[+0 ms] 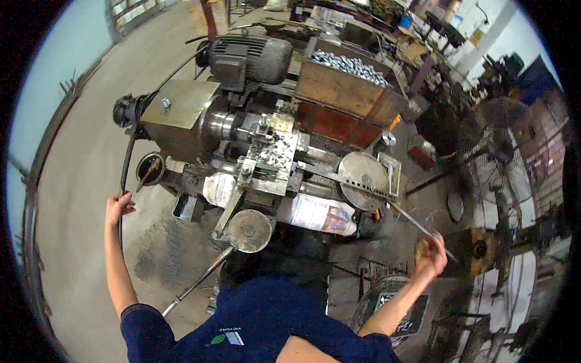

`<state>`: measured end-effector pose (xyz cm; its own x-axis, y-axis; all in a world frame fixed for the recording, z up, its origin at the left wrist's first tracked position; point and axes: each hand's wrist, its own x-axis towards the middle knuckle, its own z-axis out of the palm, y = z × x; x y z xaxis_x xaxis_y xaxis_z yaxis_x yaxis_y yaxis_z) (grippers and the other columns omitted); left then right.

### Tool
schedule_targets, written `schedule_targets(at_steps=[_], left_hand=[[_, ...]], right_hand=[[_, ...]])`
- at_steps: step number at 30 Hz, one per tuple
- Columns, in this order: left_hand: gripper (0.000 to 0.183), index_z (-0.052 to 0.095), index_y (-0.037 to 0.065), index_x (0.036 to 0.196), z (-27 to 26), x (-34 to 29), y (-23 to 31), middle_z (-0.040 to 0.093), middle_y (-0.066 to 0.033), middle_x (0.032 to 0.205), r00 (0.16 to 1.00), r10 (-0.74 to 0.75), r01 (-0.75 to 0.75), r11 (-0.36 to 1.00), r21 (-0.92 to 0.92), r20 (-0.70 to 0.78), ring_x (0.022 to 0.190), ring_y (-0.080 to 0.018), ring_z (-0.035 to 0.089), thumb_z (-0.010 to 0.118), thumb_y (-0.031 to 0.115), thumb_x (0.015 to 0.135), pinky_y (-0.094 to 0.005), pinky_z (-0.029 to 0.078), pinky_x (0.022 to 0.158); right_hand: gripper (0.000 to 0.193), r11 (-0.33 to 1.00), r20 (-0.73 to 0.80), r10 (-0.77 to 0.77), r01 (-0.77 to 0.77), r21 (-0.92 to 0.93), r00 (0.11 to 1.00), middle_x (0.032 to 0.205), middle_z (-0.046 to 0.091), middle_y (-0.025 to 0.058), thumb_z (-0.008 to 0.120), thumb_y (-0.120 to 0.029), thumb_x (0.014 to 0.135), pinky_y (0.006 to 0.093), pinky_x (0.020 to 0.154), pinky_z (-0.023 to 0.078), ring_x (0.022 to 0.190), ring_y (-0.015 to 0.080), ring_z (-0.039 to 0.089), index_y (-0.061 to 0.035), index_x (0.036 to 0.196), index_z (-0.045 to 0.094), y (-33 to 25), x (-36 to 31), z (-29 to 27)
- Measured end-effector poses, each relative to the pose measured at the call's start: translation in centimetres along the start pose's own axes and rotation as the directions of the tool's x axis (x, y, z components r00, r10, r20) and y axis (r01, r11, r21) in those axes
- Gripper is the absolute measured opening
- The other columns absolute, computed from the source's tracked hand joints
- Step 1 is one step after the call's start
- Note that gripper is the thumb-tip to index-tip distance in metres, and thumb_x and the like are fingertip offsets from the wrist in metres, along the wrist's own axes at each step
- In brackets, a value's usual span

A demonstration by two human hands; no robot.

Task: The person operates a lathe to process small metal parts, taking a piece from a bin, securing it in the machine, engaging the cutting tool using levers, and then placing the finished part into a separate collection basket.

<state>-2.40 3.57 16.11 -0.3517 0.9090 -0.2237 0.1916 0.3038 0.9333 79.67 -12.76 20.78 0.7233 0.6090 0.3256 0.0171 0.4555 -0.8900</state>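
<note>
A small lathe-like machine fills the middle, with a metal chuck (221, 126) on its left and a tool slide (270, 156) strewn with metal chips. My left hand (118, 209) is closed round a long black lever (125, 160) that hangs at the machine's left end. Out to the right, my right hand (431, 257) grips a metal rod handle (414, 222), which runs to a perforated bar (363, 184) over a large round disc (363, 175). A second rod handle (200, 280), attached near a smaller round disc (248, 231), stands in front of me, untouched.
Behind the machine are an electric motor (251, 60) and a box (339, 91) of small shiny metal parts. A dark pot (150, 169) with a brush-like stick stands at left. A tray of parts (402, 311) lies by my right forearm; a fan (499, 145) stands farther right.
</note>
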Motion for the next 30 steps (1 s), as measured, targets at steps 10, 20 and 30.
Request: schedule_targets(at_steps=[10,20,30], left_hand=[[0.035,0.057,-0.003,0.086,0.2,-0.6,0.6,0.061,-0.0187,0.075,0.964,0.241,-0.135,0.806,0.576,-0.11,0.068,-0.0306,0.06,0.066,0.028,0.072,-0.0379,0.048,0.06],[0.043,0.049,0.001,0.106,0.8,-8.6,1.4,0.059,-0.0227,0.075,0.953,0.252,-0.034,0.643,0.765,-0.169,0.076,-0.0406,0.058,0.065,0.02,0.071,-0.0465,0.045,0.065],[0.034,0.05,0.0,0.097,0.9,-7.8,0.6,0.058,-0.0229,0.07,0.924,0.314,-0.017,0.6,0.8,-0.216,0.073,-0.0411,0.057,0.064,0.018,0.072,-0.0481,0.044,0.064]], right_hand=[[0.041,0.947,0.945,-0.028,0.311,-0.08,0.326,0.115,0.055,0.0162,0.053,-0.005,0.055,0.0321,0.083,0.046,0.105,0.0266,0.055,-0.0016,0.094,0.066,3.9,-3.5,37.9],[0.028,0.37,0.987,0.157,0.925,-0.086,0.029,0.087,0.058,0.0179,0.062,-0.02,0.051,0.0396,0.078,0.046,0.087,0.0337,0.055,0.0027,0.068,0.064,11.6,-5.7,50.2],[0.022,0.649,0.929,0.252,0.664,-0.371,0.272,0.106,0.054,0.0277,0.059,-0.017,0.053,0.0369,0.082,0.046,0.093,0.0396,0.056,0.0014,0.065,0.062,10.6,-6.5,51.3]])
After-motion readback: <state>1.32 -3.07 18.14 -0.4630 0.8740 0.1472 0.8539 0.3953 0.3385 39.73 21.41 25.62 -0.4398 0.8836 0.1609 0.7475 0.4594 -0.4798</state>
